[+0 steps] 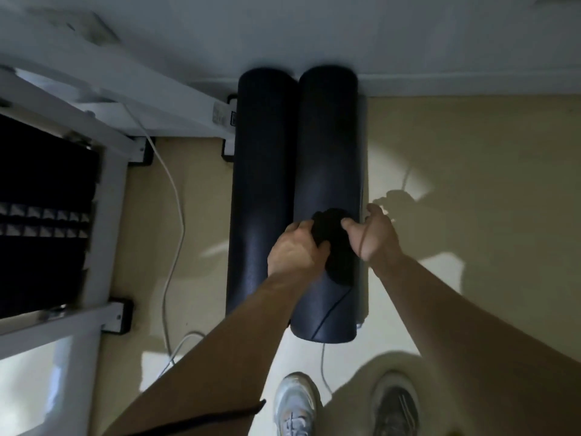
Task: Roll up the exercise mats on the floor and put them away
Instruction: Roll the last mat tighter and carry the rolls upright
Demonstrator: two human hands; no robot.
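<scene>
Mats, two, both rolled: left hand grips black band atop right mat; right hand thumbs it, hold unclear; left mat just beside; fastening apparently remains.

Head-worn view, steeply down, close.

matt foam mats, glossy floor

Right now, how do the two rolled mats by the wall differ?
The right roll has a black band across it and is being handled; the left roll is bare and untouched. The left roll lies next to the white frame; the right roll, farther off. Both are dark, lying side by side.
</scene>
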